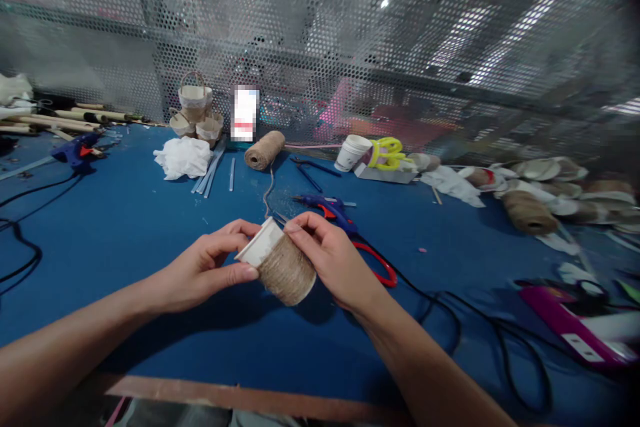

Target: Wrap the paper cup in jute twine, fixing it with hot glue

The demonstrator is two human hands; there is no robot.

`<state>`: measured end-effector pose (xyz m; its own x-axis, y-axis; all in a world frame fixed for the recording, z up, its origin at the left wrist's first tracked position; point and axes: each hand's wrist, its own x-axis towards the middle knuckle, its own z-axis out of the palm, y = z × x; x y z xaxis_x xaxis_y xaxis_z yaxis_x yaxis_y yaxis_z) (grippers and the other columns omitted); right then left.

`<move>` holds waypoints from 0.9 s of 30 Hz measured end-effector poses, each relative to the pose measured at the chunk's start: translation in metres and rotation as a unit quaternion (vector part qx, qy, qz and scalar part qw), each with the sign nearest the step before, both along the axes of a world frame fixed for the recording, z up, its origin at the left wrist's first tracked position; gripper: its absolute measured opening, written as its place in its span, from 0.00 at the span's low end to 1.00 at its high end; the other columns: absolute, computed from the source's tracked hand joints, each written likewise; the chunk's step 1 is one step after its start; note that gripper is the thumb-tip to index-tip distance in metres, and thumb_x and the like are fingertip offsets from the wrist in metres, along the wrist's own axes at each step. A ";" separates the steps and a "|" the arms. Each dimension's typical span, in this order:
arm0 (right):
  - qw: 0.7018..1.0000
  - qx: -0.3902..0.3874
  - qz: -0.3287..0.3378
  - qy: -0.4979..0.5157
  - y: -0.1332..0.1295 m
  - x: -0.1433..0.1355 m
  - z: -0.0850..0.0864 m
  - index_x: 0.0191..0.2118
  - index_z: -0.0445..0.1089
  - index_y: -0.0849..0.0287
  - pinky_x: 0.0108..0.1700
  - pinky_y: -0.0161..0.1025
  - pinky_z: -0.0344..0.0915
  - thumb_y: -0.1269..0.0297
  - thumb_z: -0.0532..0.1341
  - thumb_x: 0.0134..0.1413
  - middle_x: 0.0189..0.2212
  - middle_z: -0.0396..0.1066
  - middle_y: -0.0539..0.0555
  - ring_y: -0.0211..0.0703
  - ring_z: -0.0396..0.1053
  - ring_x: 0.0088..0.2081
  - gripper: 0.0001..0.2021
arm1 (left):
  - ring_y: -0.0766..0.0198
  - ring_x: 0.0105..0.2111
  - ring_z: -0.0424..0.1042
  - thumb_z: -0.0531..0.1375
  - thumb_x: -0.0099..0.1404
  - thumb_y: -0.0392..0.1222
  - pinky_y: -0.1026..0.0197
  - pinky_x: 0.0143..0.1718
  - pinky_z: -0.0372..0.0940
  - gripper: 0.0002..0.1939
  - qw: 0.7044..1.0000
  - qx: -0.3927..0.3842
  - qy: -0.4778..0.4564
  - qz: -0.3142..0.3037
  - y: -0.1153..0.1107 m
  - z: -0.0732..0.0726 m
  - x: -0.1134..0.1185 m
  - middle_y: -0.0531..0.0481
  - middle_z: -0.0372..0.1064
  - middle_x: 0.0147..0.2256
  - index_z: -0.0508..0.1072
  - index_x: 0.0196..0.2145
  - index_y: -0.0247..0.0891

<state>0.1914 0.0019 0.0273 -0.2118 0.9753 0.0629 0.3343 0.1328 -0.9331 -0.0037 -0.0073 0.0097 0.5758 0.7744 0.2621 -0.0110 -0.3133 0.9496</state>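
Observation:
A white paper cup (261, 245) is tilted on its side above the table, its lower part wound with brown jute twine (287, 270). My left hand (217, 260) grips the cup near its rim, thumb in front. My right hand (325, 253) is closed at the upper edge of the wound band, thumb and fingers pinching the twine against the cup; the fingertips are partly hidden. A loose strand runs from behind the cup back to a twine spool (265, 150). Just beyond my right hand lie a blue glue gun (327, 207) and red-handled scissors (380, 265), partly covered.
Glue sticks (213, 170), a crumpled white cloth (184, 158) and twine-wrapped cups (196, 103) stand at the back left. Another glue gun (77, 150) lies far left. Pliers (315, 170), a paper cup stack (353, 152) and yellow cord (387, 155) sit behind. Black cables (460, 320) cross the right.

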 end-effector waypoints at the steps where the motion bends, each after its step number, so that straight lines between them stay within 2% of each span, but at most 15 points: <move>1: 1.000 0.002 0.001 -0.011 0.000 -0.001 0.000 0.28 0.61 0.58 0.27 0.35 0.54 0.56 0.54 0.53 0.23 0.59 0.46 0.36 0.56 0.25 0.10 | 0.62 0.41 0.61 0.57 0.60 0.40 0.60 0.47 0.56 0.06 1.000 0.001 0.000 0.002 0.000 0.000 0.000 0.47 0.62 0.39 0.70 0.29 0.35; 5: 0.998 0.019 0.000 -0.054 0.001 -0.002 -0.003 0.28 0.59 0.57 0.27 0.35 0.53 0.57 0.51 0.55 0.22 0.57 0.46 0.36 0.55 0.24 0.10 | 0.63 0.41 0.61 0.57 0.60 0.40 0.61 0.47 0.56 0.06 1.000 -0.006 0.002 0.005 0.002 0.001 0.002 0.47 0.61 0.38 0.69 0.29 0.34; 11: 0.999 0.007 -0.003 -0.047 0.007 -0.003 -0.011 0.29 0.58 0.57 0.27 0.36 0.53 0.55 0.50 0.55 0.23 0.57 0.46 0.37 0.55 0.25 0.11 | 0.63 0.41 0.62 0.57 0.60 0.38 0.60 0.47 0.55 0.05 1.000 -0.019 0.001 0.009 0.004 -0.001 0.003 0.47 0.63 0.39 0.69 0.31 0.34; 15: 0.997 0.026 -0.003 -0.074 0.006 -0.004 -0.010 0.29 0.58 0.57 0.29 0.37 0.54 0.58 0.49 0.56 0.24 0.58 0.47 0.38 0.57 0.27 0.10 | 0.63 0.39 0.62 0.59 0.57 0.38 0.61 0.44 0.57 0.07 0.999 -0.031 0.005 0.008 0.003 -0.002 0.004 0.48 0.62 0.37 0.68 0.34 0.33; 19: 0.995 0.042 -0.001 -0.090 0.006 -0.006 -0.012 0.29 0.57 0.57 0.30 0.37 0.55 0.59 0.49 0.56 0.24 0.58 0.48 0.38 0.58 0.28 0.09 | 0.65 0.35 0.61 0.59 0.57 0.37 0.62 0.40 0.57 0.07 0.999 -0.041 0.000 0.022 0.002 -0.003 0.007 0.50 0.60 0.33 0.68 0.33 0.32; 27: 0.994 0.055 0.001 -0.095 0.009 -0.007 -0.017 0.29 0.58 0.58 0.30 0.37 0.55 0.60 0.48 0.55 0.24 0.58 0.48 0.39 0.58 0.27 0.09 | 0.65 0.34 0.59 0.56 0.60 0.41 0.63 0.38 0.56 0.09 0.997 -0.067 -0.024 0.029 0.002 -0.007 0.007 0.49 0.59 0.34 0.69 0.32 0.32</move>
<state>0.1847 0.0110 0.0103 -0.2328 0.9641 0.1280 0.5032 0.2320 -0.8325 0.0034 -0.0051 0.0022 0.5180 0.8363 0.1795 -0.0429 -0.1842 0.9819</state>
